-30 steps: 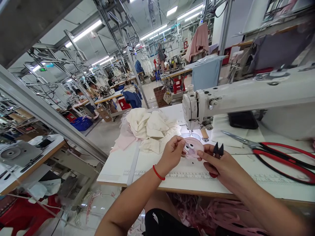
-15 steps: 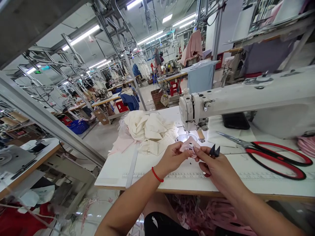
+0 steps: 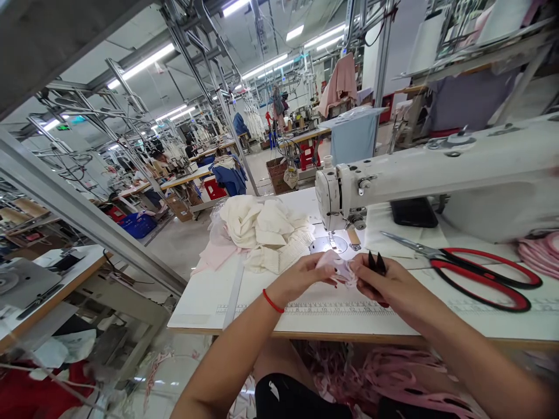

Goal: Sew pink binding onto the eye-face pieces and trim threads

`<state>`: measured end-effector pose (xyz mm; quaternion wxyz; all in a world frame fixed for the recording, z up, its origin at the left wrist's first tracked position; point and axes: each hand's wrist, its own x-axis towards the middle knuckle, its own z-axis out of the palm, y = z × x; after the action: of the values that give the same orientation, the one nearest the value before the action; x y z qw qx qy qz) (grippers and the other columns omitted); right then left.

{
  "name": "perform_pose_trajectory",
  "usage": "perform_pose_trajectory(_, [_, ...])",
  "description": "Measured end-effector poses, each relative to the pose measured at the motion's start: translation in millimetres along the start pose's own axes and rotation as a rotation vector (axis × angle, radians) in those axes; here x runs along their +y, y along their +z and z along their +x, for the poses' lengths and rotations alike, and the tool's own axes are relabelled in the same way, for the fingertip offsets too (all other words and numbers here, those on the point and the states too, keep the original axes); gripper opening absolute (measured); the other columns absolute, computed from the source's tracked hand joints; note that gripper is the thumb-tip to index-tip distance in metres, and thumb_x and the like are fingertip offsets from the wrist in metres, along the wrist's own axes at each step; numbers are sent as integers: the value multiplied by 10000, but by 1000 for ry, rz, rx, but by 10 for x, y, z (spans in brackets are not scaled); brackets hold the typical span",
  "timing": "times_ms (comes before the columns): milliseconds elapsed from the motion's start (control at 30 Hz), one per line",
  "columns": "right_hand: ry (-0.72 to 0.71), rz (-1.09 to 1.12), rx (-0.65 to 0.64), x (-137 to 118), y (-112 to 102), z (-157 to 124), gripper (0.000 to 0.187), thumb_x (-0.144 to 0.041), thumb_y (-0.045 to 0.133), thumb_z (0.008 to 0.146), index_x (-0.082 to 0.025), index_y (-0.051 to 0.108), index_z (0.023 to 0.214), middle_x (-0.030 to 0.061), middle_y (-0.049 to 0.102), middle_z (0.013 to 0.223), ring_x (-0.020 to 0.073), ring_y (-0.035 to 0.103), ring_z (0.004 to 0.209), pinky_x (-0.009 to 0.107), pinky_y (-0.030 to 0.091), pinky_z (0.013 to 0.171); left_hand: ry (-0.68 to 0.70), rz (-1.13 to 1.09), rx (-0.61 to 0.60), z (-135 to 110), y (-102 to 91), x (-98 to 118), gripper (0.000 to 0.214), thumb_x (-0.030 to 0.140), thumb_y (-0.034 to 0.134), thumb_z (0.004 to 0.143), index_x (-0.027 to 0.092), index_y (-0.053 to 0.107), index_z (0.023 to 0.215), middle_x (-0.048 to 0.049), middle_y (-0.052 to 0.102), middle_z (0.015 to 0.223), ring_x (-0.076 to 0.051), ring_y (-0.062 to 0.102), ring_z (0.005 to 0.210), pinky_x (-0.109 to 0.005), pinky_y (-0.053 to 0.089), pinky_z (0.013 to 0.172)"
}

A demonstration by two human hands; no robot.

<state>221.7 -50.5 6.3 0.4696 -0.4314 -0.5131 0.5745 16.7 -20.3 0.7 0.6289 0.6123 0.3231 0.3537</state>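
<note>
In front of the sewing machine's needle, a small pale pink fabric piece (image 3: 335,265) stretches between my two hands. My left hand (image 3: 301,279), with a red cord at the wrist, pinches its left part. The fingertips of my right hand (image 3: 379,278) grip the right edge. Tucked in that same hand are thread snips (image 3: 376,263), their dark pointed blades sticking up past the fingers. Just behind the fabric is the lit needle plate (image 3: 327,244) of the white sewing machine (image 3: 393,180).
A cream fabric heap (image 3: 262,227) lies left of the machine. Large red-and-black scissors (image 3: 476,273) rest at the right, near a black phone-like object (image 3: 414,212). A printed ruler (image 3: 305,309) runs along the table's front. Pink strips (image 3: 393,372) hang below the edge.
My hands have moved slightly apart, drawing the pink fabric out wider between them. The snips in my right hand have turned more upright.
</note>
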Motion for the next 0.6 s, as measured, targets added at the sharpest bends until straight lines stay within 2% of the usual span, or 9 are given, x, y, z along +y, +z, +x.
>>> perform_pose_trajectory(67, [-37,-12,66,58,39,9,607,-777,909,658,-236,648,749,-45,487,497,96,328,432,242,217,393,5,18,21,21,27,-30,710,761,957,622,140,738,888,-57,726,811,-167,667,770,-330,557,780])
perform_pose_trajectory(133, [-82,-12,158,147,91,13,640,-837,823,716,-248,661,906,-47,533,563,101,326,428,250,230,389,33,32,81,34,49,-56,667,732,942,681,141,718,893,-24,684,758,-145,627,725,-322,541,762])
perform_pose_trajectory(200, [-119,-37,219,241,144,12,643,-844,769,769,-248,666,990,-25,598,623,108,340,423,268,248,384,73,40,141,36,65,-69,652,738,889,754,149,707,966,-20,680,792,-149,633,749,-330,548,784])
perform_pose_trajectory(367, [-255,-215,288,347,202,13,426,-661,782,829,-246,717,898,34,676,647,208,596,562,335,454,493,159,122,179,2,87,-48,573,669,867,811,150,711,999,-67,721,927,-186,666,854,-351,567,833])
perform_pose_trajectory(500, [-438,-410,347,339,177,19,162,-447,736,830,-287,711,822,21,677,699,219,619,611,371,521,605,247,273,259,-29,101,-33,412,483,926,787,169,752,990,-62,720,957,-180,620,847,-332,537,815])
perform_pose_trajectory(600, [-563,-527,374,393,157,14,103,-367,697,845,-288,721,907,33,724,797,233,667,663,385,553,678,303,371,310,-39,121,-53,280,421,891,825,184,772,916,-52,720,890,-176,593,794,-336,521,807])
